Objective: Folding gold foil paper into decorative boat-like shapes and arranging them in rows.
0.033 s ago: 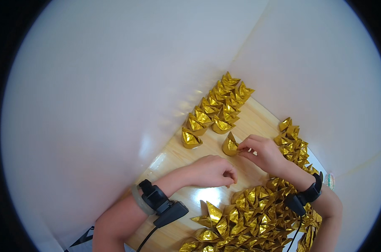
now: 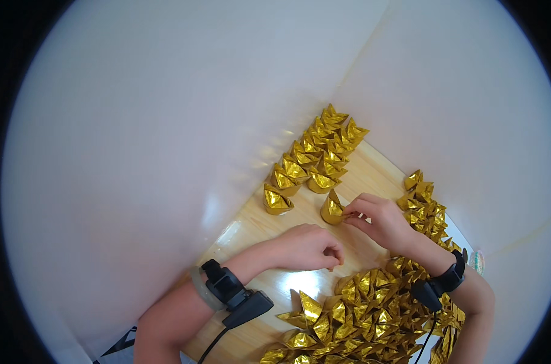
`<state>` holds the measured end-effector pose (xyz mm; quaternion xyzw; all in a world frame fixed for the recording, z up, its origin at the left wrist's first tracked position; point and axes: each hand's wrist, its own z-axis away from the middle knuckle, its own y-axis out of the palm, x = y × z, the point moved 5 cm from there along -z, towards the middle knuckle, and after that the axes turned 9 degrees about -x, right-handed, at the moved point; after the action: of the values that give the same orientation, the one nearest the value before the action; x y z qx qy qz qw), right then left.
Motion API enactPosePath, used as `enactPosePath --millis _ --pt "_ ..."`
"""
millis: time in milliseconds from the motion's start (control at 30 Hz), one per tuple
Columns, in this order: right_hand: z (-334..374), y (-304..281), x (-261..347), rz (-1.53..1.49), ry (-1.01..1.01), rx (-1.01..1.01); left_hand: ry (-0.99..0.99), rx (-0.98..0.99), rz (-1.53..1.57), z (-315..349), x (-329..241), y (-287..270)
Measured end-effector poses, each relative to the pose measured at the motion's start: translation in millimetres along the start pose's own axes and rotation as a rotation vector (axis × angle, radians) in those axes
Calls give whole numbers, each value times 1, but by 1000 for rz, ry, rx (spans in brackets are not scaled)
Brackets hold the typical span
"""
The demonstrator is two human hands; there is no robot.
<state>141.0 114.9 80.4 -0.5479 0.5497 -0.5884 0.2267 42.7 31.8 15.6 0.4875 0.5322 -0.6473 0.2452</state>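
- Nearest, at 5 o'clock in the view, a dense heap of gold folded pieces point(image 2: 360, 315) spreads over the wooden tabletop point(image 2: 251, 224).
- The left hand point(image 2: 309, 246) lies past it, palm down, its forearm coming from 7 o'clock. The fingers curl under; nothing shows in them, though whether they hide anything cannot be told.
- The right hand point(image 2: 381, 221) reaches in from 5 o'clock, pointing to about 10, wrist raised. Thumb and forefinger pinch narrowly on the edge of a single gold piece point(image 2: 332, 209).
- That piece stands on the tabletop just off the right fingertips, between 9 and 10 o'clock — its long axis seems to run from 12 to 5, one peak up. The right hand is nearer; the left sits at the piece's 7 o'clock, apart.
- Farthest, toward 12 o'clock, stand two rows of similar pieces point(image 2: 330, 161) — beside a pale wall point(image 2: 154, 121).
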Motion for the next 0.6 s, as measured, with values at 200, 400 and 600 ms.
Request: enactPosePath --millis 200,400,600 --pt "-16 7 6 141 -124 -17 -13 0 -8 1 -3 -2" --pt "-23 14 14 208 -199 -12 -26 -10 6 3 0 -1" --pt "-22 12 12 237 -245 -49 -12 -28 39 -1 0 3"
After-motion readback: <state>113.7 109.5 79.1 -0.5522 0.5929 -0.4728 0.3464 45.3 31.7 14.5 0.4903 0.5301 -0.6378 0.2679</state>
